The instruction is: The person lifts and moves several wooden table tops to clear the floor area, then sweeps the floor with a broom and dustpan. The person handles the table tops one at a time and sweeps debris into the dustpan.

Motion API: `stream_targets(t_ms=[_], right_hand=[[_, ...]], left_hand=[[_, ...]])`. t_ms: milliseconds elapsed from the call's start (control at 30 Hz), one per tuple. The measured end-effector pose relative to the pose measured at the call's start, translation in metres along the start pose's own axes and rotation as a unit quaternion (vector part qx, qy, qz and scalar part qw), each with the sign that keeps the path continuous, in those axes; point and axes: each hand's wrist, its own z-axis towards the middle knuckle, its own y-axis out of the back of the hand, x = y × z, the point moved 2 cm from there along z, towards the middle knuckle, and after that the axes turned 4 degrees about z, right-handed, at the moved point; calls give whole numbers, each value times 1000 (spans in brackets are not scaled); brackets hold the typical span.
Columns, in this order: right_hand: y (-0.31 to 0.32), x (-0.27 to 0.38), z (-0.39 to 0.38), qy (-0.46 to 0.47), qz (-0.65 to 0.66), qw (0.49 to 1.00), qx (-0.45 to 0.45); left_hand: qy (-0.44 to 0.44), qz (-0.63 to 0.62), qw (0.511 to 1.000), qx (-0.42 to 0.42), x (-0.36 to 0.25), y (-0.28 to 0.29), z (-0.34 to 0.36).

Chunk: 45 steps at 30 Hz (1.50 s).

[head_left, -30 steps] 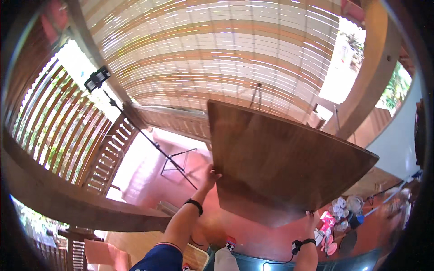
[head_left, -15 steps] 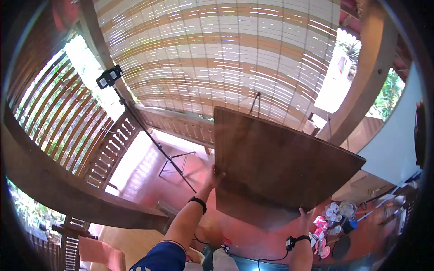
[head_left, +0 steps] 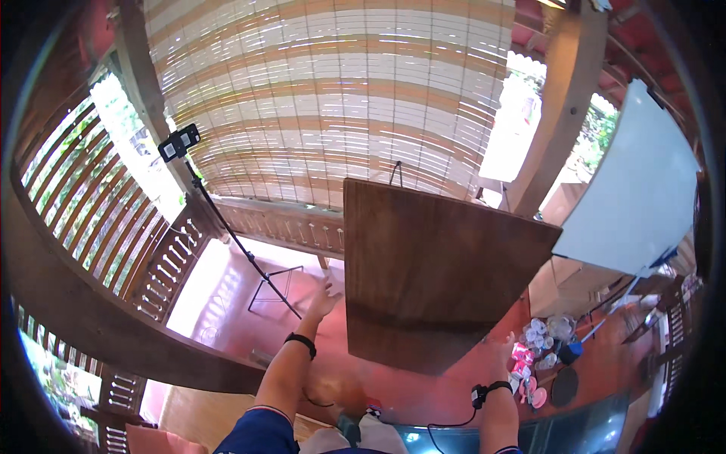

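A large dark brown wooden board (head_left: pixel 442 272) stands slightly tilted in the middle, with the top of a thin stand (head_left: pixel 397 170) showing behind it. My left hand (head_left: pixel 325 299) is just left of the board's edge, its fingers spread and not gripping it. My right hand (head_left: pixel 505 349) is beside the board's lower right edge, fingers apart, holding nothing that I can see. A black band is on my left wrist and a small device with a cable is on my right.
A tripod (head_left: pixel 249 253) with a phone stands left. A white panel (head_left: pixel 628 189), cardboard boxes (head_left: pixel 563 291) and a pile of cups and small items (head_left: pixel 541 352) are at right. A bamboo blind (head_left: pixel 325 83) hangs behind; a glass top (head_left: pixel 552 427) lies below.
Both my hands have let go of the board's edges and moved slightly away. The board appears smaller and a little more upright. The view has shifted, showing more of the white panel.
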Motion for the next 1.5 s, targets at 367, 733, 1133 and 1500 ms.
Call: stream_targets(t_ms=[367,733,1133,1500], right_hand=[[180,-64,-389,-81,-322,818,470],[340,-80,-848,-489,-158,814,271],[365,-114,-1012,-487,128,856,-120],[441,-102,-1196,-463,156,693,-530]], left_hand=[[-209,299,835,411,162,77,-191],[428,146,637,625,219,104,-336],[-2,323,635,702,84,-222,-505],[-86,503,348,786,93,-322,-778]])
